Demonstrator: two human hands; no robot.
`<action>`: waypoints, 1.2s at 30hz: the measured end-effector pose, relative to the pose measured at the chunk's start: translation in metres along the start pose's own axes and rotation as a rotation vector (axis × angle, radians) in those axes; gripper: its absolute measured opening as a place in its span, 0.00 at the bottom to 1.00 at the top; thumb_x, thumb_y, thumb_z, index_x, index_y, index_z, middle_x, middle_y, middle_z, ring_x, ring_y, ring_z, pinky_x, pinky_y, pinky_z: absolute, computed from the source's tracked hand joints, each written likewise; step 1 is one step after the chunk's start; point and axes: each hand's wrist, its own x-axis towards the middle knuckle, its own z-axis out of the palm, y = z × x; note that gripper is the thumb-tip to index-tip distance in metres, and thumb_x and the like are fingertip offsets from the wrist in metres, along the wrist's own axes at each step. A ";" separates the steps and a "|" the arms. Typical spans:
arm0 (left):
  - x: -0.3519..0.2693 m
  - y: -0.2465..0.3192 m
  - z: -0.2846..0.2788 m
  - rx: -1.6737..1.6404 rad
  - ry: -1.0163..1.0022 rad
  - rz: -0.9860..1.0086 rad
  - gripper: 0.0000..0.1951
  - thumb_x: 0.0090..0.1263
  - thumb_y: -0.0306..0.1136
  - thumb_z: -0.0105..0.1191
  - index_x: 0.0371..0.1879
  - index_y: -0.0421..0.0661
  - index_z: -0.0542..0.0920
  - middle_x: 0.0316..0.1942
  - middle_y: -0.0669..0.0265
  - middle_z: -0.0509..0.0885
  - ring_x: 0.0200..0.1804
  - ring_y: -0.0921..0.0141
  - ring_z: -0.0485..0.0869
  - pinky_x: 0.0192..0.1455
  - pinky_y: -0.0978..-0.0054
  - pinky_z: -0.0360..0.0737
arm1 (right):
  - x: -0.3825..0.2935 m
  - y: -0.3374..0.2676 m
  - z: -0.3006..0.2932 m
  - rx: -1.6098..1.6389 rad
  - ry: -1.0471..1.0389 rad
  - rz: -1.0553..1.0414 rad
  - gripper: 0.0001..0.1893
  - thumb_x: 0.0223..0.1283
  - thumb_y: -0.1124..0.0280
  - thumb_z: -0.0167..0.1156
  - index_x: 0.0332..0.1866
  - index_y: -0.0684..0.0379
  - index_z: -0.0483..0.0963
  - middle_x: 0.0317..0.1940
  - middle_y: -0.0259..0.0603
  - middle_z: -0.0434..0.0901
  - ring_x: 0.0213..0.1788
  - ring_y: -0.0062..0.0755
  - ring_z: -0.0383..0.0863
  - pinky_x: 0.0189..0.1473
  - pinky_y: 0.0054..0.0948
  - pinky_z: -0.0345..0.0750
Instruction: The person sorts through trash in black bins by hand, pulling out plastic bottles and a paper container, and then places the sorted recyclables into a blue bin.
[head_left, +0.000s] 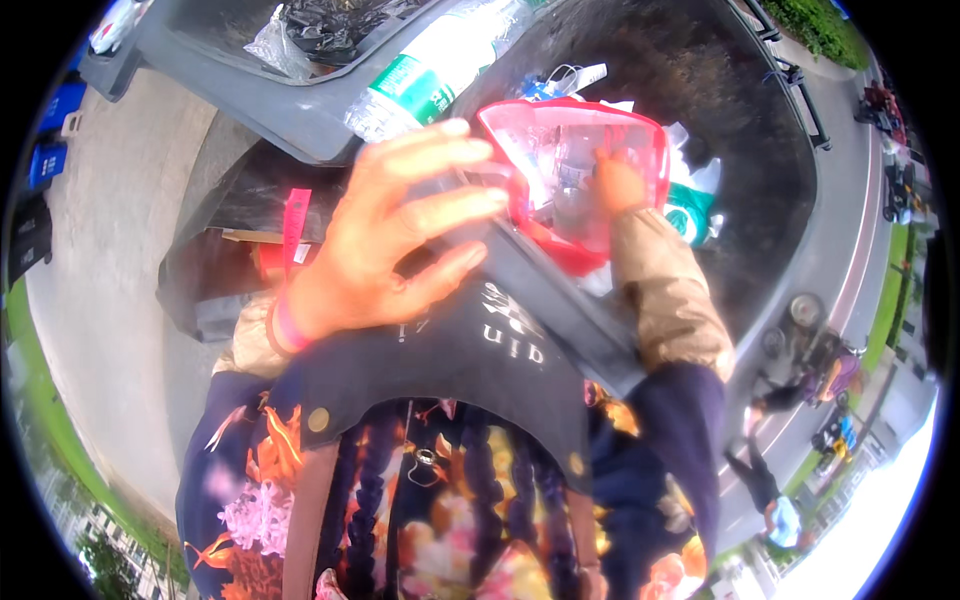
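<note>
My left hand (405, 232) is spread over the near rim of a dark wheeled bin, fingers apart and nothing in them. A pink strap (289, 322) circles that wrist. Just beyond the fingertips lies a large clear plastic bottle (412, 86) with a green and white label. My right hand (621, 184) reaches inside a red-edged, partly see-through bag (517, 112) in the bin. Close to its fingers, a clear plastic bottle (574, 169) shows inside the bag; whether I grip it is unclear. White and green wrappers (690, 214) sit beside the bag.
The bin's dark inner wall (765, 157) curves around the right. Another grey bin (247, 97) with black plastic (330, 30) stands beyond. At left is a black bag (225, 225) holding cardboard and red packaging. A cyclist (832, 375) and a walking person (780, 517) are on the road.
</note>
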 end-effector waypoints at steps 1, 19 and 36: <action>0.000 0.002 0.004 -0.097 -0.044 -0.008 0.21 0.52 0.21 0.64 0.48 0.42 0.80 0.53 0.53 0.78 0.57 0.55 0.77 0.57 0.62 0.75 | 0.010 0.016 0.015 0.046 -0.173 0.056 0.21 0.52 0.66 0.66 0.51 0.60 0.71 0.41 0.53 0.81 0.44 0.55 0.81 0.48 0.45 0.77; 0.002 -0.019 0.074 -0.451 -0.021 -0.341 0.45 0.58 0.32 0.68 0.72 0.47 0.53 0.71 0.51 0.54 0.63 0.60 0.71 0.55 0.70 0.77 | -0.133 -0.002 -0.218 1.186 0.534 0.364 0.09 0.64 0.63 0.61 0.32 0.56 0.76 0.24 0.25 0.73 0.25 0.11 0.67 0.26 0.14 0.62; 0.016 -0.015 0.112 -1.211 -0.108 -0.853 0.20 0.69 0.44 0.57 0.51 0.44 0.73 0.32 0.65 0.82 0.23 0.79 0.79 0.15 0.89 0.62 | -0.136 0.008 -0.142 1.294 0.730 0.207 0.14 0.65 0.58 0.60 0.29 0.54 0.72 0.25 0.22 0.69 0.27 0.11 0.64 0.28 0.16 0.61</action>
